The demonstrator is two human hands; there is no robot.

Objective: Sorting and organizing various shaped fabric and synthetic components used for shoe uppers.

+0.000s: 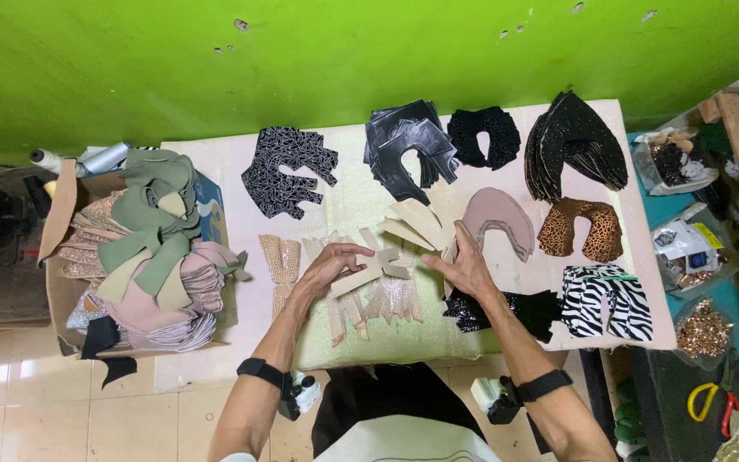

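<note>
Beige cut pieces [404, 224] were what both hands were working on, a loose fan of flat shoe-upper shapes lying near the middle of the counter [215, 162], a bit toward its near edge. I couldn't count them exactly since they overlapped, but it looked like around six or so. The left hand [328, 263] had its fingers curled down onto one beige strip [369, 272], pressing or pinching it, can't tell which. The right hand [464, 263] was mostly open, fingers spread and resting against the edge of the fan.

Under and just beside the strip sat two small heaps of glittery champagne pieces [280, 257].

Along the far edge there were four dark stacks: a black-and-white patterned one [288, 168], a shiny dark grey one [408, 147], a fuzzy black one [485, 133] and a big sparkly black one [575, 144]. Closer in: one taupe curved stack [499, 218], one leopard-print stack [582, 229], one zebra-print stack [605, 299] at the right near corner, and one black glitter pile [506, 310] beside it.

Off the left edge stood one cardboard box [66, 282] overflowing with olive green and pinkish pieces [151, 227].
</note>
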